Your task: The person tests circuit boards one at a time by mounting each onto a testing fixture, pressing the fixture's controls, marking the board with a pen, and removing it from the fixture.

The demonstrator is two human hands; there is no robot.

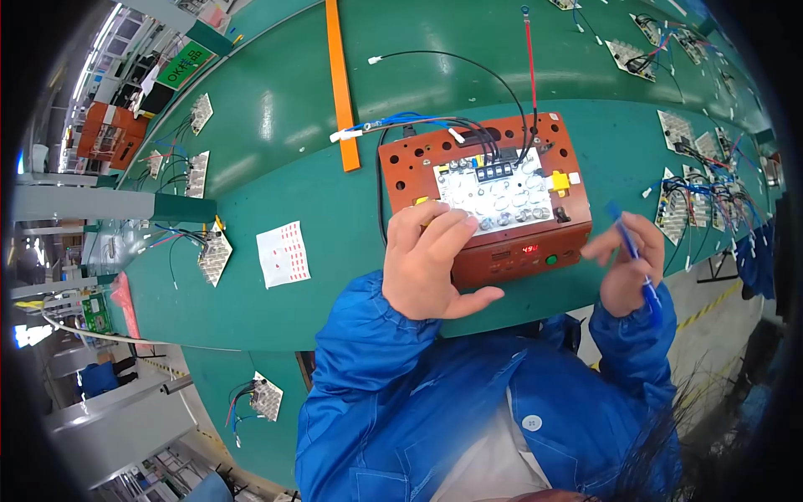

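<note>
A red-brown test box [510,261] with a lit red display and a green button sits on the green bench. On its top lies a white circuit board [493,194] between yellow clamps, with black, blue and red wires running from its far side. My left hand [431,255] rests at the board's left side, over the left clamp, its fingers bent and thumb spread. My right hand [627,259], slightly blurred, is right of the box, its fingers wrapped round a blue pen [650,297].
An orange strip [341,92] crosses the bench behind the box. A white label sheet [283,254] lies left. Wired boards [215,253] stand at the left, with more boards [672,209] at the right. A grey post [100,203] juts in from the left.
</note>
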